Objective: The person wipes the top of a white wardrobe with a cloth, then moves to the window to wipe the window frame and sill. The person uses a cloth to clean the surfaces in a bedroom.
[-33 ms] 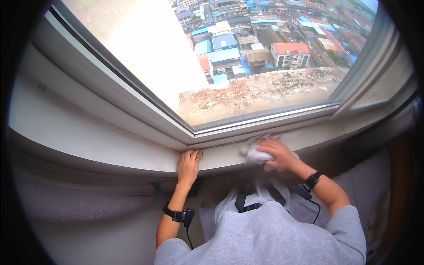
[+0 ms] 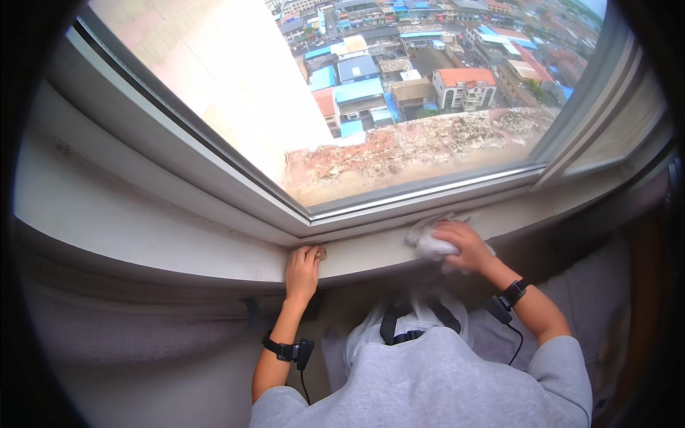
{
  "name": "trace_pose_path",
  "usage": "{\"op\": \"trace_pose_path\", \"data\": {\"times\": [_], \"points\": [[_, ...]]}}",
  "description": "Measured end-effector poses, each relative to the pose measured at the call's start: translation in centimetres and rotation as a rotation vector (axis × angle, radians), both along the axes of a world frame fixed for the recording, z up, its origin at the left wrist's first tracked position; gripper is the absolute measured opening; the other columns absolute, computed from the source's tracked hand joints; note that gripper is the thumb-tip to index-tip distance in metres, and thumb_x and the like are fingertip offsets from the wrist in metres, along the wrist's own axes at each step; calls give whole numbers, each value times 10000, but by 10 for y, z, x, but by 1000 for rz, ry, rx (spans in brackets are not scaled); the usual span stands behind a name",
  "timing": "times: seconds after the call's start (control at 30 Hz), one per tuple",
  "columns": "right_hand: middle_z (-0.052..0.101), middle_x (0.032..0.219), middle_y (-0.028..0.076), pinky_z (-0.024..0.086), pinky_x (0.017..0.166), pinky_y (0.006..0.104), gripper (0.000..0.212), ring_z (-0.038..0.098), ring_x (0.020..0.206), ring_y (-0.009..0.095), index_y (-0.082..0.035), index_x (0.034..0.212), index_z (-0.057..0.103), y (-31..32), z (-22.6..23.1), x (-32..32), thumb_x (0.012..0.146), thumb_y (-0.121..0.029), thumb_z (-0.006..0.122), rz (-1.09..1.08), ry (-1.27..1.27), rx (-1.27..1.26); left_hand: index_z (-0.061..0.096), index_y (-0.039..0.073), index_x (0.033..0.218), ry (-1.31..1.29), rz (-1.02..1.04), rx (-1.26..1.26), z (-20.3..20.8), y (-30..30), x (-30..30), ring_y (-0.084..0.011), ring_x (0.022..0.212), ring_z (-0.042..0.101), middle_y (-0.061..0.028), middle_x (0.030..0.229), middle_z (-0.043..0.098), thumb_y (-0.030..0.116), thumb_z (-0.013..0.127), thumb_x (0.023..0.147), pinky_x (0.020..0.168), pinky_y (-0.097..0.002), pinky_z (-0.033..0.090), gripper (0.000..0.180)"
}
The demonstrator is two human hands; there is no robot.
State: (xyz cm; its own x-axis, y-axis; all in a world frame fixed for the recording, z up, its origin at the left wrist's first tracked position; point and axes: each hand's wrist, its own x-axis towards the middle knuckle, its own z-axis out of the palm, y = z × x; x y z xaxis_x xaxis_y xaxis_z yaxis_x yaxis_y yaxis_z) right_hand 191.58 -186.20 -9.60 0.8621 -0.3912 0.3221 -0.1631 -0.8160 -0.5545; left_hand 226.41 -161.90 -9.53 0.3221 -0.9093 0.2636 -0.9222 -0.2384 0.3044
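My right hand (image 2: pixel 464 246) is closed around a bunched white cloth (image 2: pixel 435 244), pressed to the pale windowsill (image 2: pixel 364 255) below the window frame. The cloth's edges are slightly blurred, and part of it spreads out past my fingers toward the frame. At the corner where the sill bends, my left hand (image 2: pixel 302 272) rests on the sill's front edge with its fingers laid on the surface. Right beside its fingertips is a small brownish bit (image 2: pixel 321 253); whether the fingers touch it I cannot tell.
The window frame (image 2: pixel 428 190) meets at a corner above my left hand. Behind the glass lie a weathered ledge (image 2: pixel 421 146) and many rooftops. Greyish fabric (image 2: pixel 143 332) hangs below the sill at left. Black straps with small devices and cables are on both wrists.
My right hand has slid a little to the right along the sill with the cloth. My left hand stays at the corner.
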Motion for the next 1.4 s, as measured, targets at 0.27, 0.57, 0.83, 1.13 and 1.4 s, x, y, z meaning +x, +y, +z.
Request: {"op": "trace_pose_path", "data": {"times": [0.27, 0.57, 0.83, 1.13, 1.4], "points": [[603, 1191, 157, 389, 1034, 427, 479, 513, 1187, 352, -68, 1120, 629, -25, 4, -88, 643, -39, 598, -548, -45, -4, 634, 51, 1112, -5, -112, -117, 21, -25, -23, -305, 995, 554, -102, 1052, 592, 100, 684, 753, 887, -402, 445, 365], [588, 1242, 112, 378, 1046, 452, 540, 518, 1191, 311, -144, 1195, 612, 5, 2, -5, 661, -138, 693, -205, -31, 60, 638, 51, 1080, 171, -534, -243, 32, -130, -127, -304, 955, 606, -114, 1046, 628, 56, 654, 776, 839, -386, 490, 304], [593, 1234, 128, 405, 1023, 401, 532, 516, 1199, 324, -115, 1158, 632, -87, 9, -163, 631, -85, 694, -294, -46, 105, 602, 46, 1142, 198, -831, -159, 7, -227, -229, -313, 1083, 587, -130, 1164, 606, 50, 638, 789, 929, -389, 491, 355], [601, 1213, 183, 398, 1028, 396, 471, 536, 1178, 351, -32, 1176, 606, -228, -8, -362, 706, -40, 577, -818, -97, 102, 570, 36, 1176, 191, -894, -117, -17, -301, -328, -314, 1213, 509, -139, 1278, 553, 134, 629, 825, 1003, -407, 441, 368], [600, 1216, 207, 417, 1001, 382, 483, 555, 1161, 342, -6, 1216, 577, -289, -16, -433, 740, -79, 540, -799, -44, 47, 523, 32, 1271, 166, -791, -2, -23, -317, -353, -316, 1281, 442, -153, 1363, 480, 224, 607, 857, 1058, -409, 387, 463]]}}
